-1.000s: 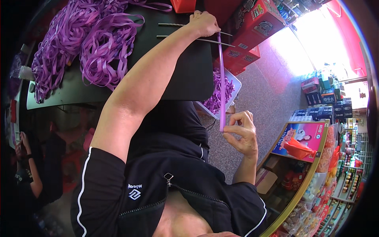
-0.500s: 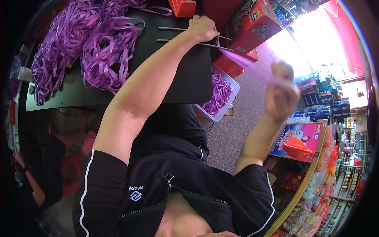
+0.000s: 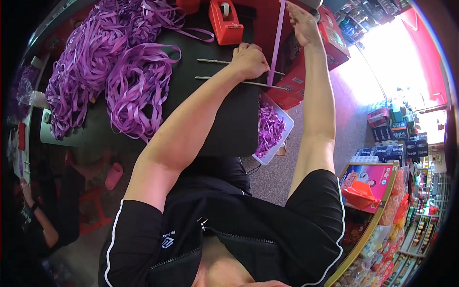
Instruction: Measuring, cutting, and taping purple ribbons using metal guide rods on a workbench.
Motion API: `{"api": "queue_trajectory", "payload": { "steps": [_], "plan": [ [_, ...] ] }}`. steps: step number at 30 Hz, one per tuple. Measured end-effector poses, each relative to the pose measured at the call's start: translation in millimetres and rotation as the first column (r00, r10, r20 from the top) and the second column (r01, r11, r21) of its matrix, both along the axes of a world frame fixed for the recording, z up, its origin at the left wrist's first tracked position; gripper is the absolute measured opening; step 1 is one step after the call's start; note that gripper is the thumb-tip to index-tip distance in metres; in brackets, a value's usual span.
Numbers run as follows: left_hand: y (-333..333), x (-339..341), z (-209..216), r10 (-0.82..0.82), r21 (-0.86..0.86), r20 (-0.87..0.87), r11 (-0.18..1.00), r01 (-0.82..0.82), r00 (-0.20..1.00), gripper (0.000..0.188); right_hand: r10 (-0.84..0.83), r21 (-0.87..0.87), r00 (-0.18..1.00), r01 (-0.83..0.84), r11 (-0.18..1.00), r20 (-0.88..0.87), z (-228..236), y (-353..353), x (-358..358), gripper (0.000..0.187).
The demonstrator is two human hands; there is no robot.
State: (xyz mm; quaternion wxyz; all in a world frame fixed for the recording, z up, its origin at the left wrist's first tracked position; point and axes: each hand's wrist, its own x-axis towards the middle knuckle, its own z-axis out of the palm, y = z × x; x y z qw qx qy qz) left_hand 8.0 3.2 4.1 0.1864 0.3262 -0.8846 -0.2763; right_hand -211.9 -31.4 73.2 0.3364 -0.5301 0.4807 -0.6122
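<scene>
- Since the previous head frame, your right hand has swung from between 2 and 3 o'clock up to 1 o'clock; the purple strip now runs up from the rods instead of out to the side. Your view has shifted too, so the bench sits lower.
- Your right hand seems narrowed on the strip's upper end, though the picture's edge cuts close there. Your left hand, at 12 o'clock, is curled over the upper metal rod; you cannot tell what its fingertips pinch.
- At its lower end, the strip meets the lower metal rod. Both rods overhang the bench toward 3 o'clock, so a sideways pull could slide the strip off their tips.
- Pulling too hard could tear the strip from your right fingers or roll the rods; too slack, and it may twist.
- Loose ribbon, heaped at 10 o'clock, could snag if its tangled loops get dragged.
- Toward 2 o'clock, beside the bench edge, your pale tub holds many short purple pieces; a knock from your leg might spill them.
- At 12 o'clock, the red dispenser carries a white roll.
</scene>
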Motion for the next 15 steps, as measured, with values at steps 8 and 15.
{"api": "queue_trajectory", "payload": {
  "steps": [8, 15],
  "plan": [
    [1, 13, 6, -0.029, 0.026, 0.045, 0.999, 0.028, 0.999, 0.023, 0.070, 0.192, 0.989, -0.095, 0.977, 0.131, -124, -29, -10, 0.035],
    [13, -17, 16, -0.069, 0.055, -0.083, 0.996, 0.074, 0.994, 0.029, 0.054, 0.230, 0.995, -0.034, 0.973, -0.084, -291, 20, -59, 0.030]
  ]
}}
